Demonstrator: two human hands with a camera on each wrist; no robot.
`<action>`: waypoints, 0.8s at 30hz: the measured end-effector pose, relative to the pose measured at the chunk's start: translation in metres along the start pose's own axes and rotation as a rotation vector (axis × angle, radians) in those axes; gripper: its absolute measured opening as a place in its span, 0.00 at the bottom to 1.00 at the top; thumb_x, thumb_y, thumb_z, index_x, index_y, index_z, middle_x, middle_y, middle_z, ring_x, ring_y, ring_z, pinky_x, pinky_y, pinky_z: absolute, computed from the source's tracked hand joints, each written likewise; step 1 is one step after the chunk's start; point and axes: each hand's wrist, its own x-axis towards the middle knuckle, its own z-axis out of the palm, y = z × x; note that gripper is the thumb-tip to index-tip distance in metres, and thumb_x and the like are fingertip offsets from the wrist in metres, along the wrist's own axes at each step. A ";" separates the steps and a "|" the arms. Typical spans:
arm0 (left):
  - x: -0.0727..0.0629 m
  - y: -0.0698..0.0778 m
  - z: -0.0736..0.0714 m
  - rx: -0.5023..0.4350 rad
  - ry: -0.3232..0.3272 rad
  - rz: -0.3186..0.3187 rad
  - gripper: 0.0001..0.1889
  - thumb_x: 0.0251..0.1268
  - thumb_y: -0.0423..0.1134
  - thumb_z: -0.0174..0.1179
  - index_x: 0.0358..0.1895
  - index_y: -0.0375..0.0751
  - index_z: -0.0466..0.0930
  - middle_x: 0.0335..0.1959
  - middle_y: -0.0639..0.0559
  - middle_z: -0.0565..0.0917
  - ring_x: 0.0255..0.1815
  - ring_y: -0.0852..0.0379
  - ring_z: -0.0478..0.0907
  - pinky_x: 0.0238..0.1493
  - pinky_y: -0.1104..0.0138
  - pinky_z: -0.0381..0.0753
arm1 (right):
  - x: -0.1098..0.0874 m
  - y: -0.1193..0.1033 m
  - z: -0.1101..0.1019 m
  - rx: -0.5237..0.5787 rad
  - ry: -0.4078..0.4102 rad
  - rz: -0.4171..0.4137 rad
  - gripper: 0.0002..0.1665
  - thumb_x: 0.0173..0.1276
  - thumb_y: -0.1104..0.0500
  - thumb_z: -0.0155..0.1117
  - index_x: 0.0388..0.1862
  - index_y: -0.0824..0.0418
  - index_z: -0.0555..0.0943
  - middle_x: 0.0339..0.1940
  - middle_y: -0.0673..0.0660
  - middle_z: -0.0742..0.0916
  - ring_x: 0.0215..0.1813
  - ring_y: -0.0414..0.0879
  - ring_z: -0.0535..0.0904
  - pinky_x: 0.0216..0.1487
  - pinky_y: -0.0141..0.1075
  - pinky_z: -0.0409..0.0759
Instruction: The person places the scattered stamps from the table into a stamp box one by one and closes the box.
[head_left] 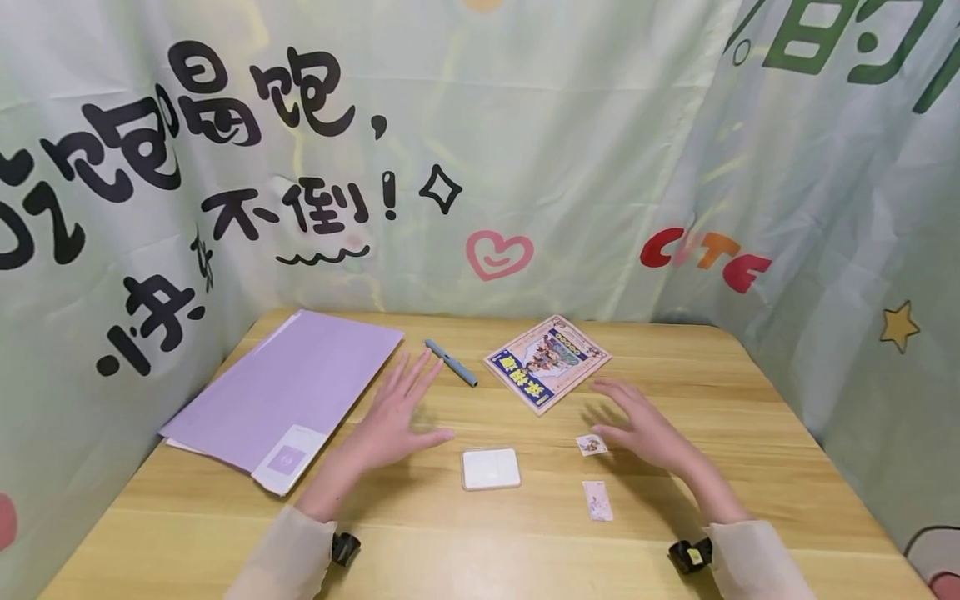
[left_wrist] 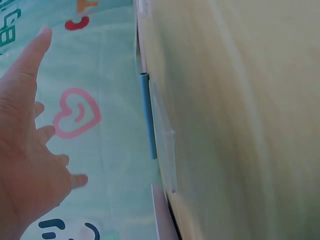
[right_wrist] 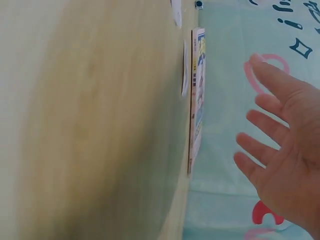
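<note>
Purple folder (head_left: 285,392) at left; near it, the left hand (head_left: 393,427) is spread, holding nothing. To its right, the case (head_left: 491,468) looks light, stiff, slick: lift by opposite edges. Two cards (head_left: 597,502), possibly stickers, seem thin; pinch corners. Right hand (head_left: 648,431): empty too.

Curtained-off nook; wider room unclear.
Pale-green, cartoon-printed fabric curtain (head_left: 555,158) around three sides of light wood-grain desk (head_left: 525,550).
</note>
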 end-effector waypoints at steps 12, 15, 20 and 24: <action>-0.003 0.004 0.006 -0.062 -0.090 0.051 0.53 0.50 0.60 0.71 0.78 0.48 0.52 0.77 0.45 0.60 0.76 0.43 0.59 0.73 0.47 0.64 | -0.003 0.019 -0.002 0.026 -0.156 0.054 0.29 0.65 0.56 0.68 0.61 0.67 0.74 0.57 0.64 0.82 0.56 0.59 0.79 0.56 0.54 0.80; -0.001 0.006 0.009 -0.073 -0.132 0.066 0.50 0.51 0.59 0.71 0.75 0.44 0.58 0.74 0.43 0.64 0.74 0.43 0.63 0.72 0.48 0.67 | -0.002 0.020 -0.002 0.035 -0.189 0.075 0.29 0.64 0.55 0.69 0.61 0.66 0.75 0.56 0.62 0.82 0.55 0.56 0.79 0.55 0.49 0.80; 0.001 0.010 0.013 -0.059 -0.201 0.127 0.46 0.51 0.58 0.71 0.71 0.39 0.64 0.69 0.44 0.70 0.71 0.45 0.68 0.71 0.53 0.70 | 0.000 0.023 -0.002 0.073 -0.218 0.101 0.29 0.64 0.54 0.69 0.61 0.66 0.75 0.55 0.62 0.83 0.54 0.55 0.79 0.54 0.43 0.81; 0.003 0.011 0.018 -0.018 -0.231 0.170 0.45 0.50 0.59 0.71 0.67 0.36 0.68 0.64 0.45 0.74 0.67 0.48 0.71 0.70 0.56 0.72 | 0.002 0.026 -0.001 0.095 -0.236 0.111 0.27 0.63 0.54 0.69 0.57 0.65 0.77 0.52 0.60 0.83 0.51 0.50 0.78 0.51 0.36 0.81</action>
